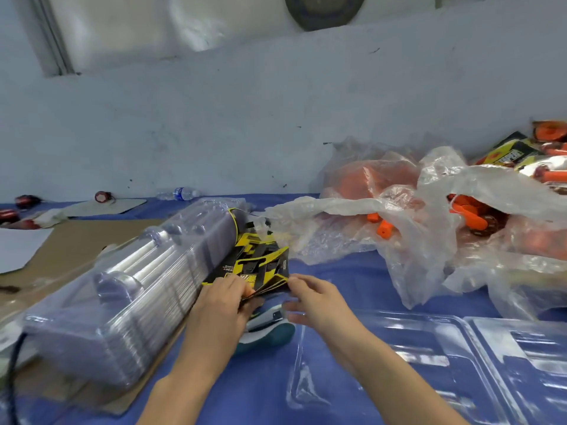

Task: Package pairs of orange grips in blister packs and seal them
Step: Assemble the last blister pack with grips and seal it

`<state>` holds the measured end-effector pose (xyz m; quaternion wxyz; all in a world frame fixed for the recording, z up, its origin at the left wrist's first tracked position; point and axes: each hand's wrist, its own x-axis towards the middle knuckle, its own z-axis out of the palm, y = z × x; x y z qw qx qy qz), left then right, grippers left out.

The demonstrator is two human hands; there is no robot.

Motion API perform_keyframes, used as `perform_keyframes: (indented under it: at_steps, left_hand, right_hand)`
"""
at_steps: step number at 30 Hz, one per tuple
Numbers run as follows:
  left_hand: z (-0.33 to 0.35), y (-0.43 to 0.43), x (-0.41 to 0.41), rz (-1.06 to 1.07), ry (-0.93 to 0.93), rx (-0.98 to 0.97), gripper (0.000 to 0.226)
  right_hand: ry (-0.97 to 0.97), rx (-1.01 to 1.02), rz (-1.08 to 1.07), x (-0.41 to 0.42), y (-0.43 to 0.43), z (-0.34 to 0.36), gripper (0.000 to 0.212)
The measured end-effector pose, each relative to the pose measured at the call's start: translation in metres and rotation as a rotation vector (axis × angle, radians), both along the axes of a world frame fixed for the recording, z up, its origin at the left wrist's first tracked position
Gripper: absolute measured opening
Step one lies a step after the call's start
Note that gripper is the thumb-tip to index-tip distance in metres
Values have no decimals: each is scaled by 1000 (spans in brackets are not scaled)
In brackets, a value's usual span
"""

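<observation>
The person's left hand (227,297) rests on a pile of yellow and black cards (260,265) in the middle of the picture. Its fingers curl over the near edge and hold the pile. The right hand (313,299) is just beside it. It pinches the right corner of the cards between thumb and fingers, though this hand is a bit blurry.

The cards are thin and light. They bend easily and they cling together in a pile. I think it is best to hold the pile down with one hand and lift one card by its corner with the other. A hard pull could crease it.

The orange grips (469,214) are on the right side of the picture, inside crumpled plastic bags (414,210) on the blue surface (337,271). They look small, light and a little rubbery, so they should not slip. I would take each one around its middle.

An open clear tray (429,363) lies flat at the lower right, near the right arm. It looks thin, shiny and springy, so it may slide and dent. The flat rim is the safe place to hold it.

A long stack of clear shells (138,302) lies at the lower left, touching the cards. Finished packs (518,151) sit at the far right edge.
</observation>
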<state>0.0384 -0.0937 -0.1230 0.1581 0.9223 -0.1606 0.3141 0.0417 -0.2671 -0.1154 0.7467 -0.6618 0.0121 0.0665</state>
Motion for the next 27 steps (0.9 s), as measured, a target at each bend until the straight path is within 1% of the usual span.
perform_keyframes:
  at_steps: [2, 4, 5, 8, 10, 13, 14, 16, 19, 20, 23, 24, 27]
  left_hand:
    - [-3, 4, 1, -7, 26, -27, 18]
    - [-6, 7, 4, -13, 48, -69, 17]
    - [-7, 8, 5, -18, 50, -93, 18]
    - [-8, 10, 7, -33, 69, -161, 22]
    - [-9, 12, 7, -45, 85, -193, 25]
    - [-10, 13, 6, -49, 124, -229, 25]
    - [-10, 14, 6, -57, 137, -241, 23]
    - [-8, 15, 5, -84, 160, -264, 22]
    - [2, 17, 4, -133, 213, -233, 32]
    - [5, 16, 4, -150, 222, -220, 31]
    - [9, 11, 4, -168, 218, -226, 8]
    - [10, 10, 4, -159, 227, -229, 4]
    - [18, 9, 12, -116, 264, -203, 8]
  right_hand:
    - [42, 61, -19, 2, 2, 3, 32]
    - [58, 81, -22, 3, 3, 5, 25]
    - [66, 93, -16, 3, 5, 6, 22]
    - [117, 198, 0, 3, 10, 7, 26]
    - [148, 273, 19, 3, 12, 6, 24]
    - [185, 281, 41, 4, 12, 5, 21]
    - [199, 280, 44, 5, 12, 4, 24]
    - [185, 259, 60, 7, 12, 3, 32]
    - [103, 176, 59, 9, 14, 6, 38]
    - [84, 151, 43, 10, 14, 7, 39]
    - [46, 44, -17, 12, 17, 6, 43]
    - [34, 9, -32, 12, 17, 6, 44]
    - [3, -95, -61, 13, 17, 4, 44]
